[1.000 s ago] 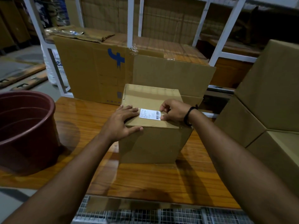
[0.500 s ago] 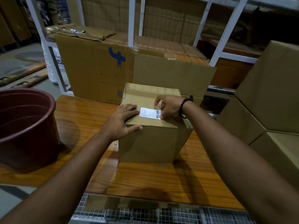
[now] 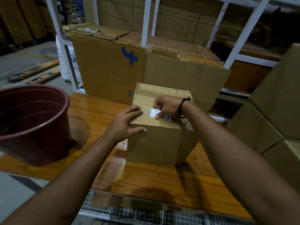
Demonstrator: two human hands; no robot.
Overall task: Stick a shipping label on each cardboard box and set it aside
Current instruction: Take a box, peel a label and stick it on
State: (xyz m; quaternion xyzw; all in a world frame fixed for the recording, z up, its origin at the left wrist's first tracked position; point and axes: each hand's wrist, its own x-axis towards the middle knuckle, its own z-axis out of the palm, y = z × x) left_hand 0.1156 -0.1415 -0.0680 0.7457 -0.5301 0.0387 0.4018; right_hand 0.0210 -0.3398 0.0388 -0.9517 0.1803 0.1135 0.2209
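Note:
A small sealed cardboard box (image 3: 162, 143) stands on the wooden table (image 3: 146, 179) in front of me. A white shipping label (image 3: 153, 113) lies on its top near the front edge, partly covered. My right hand (image 3: 168, 105), with a black band at the wrist, presses on the label with its thumb and bent fingertips. My left hand (image 3: 125, 125) rests on the box's top left corner, fingers flat on top and thumb along the front face.
A dark red plastic bucket (image 3: 32, 127) stands at the table's left end. A large cardboard box with a blue mark (image 3: 110, 70) is behind the small one. Stacked cardboard boxes (image 3: 276, 103) fill the right side. A wire mesh (image 3: 146, 215) runs below the table's near edge.
My right hand has slid left from the label's right end onto its middle, covering most of it. My left hand and the box have stayed put.

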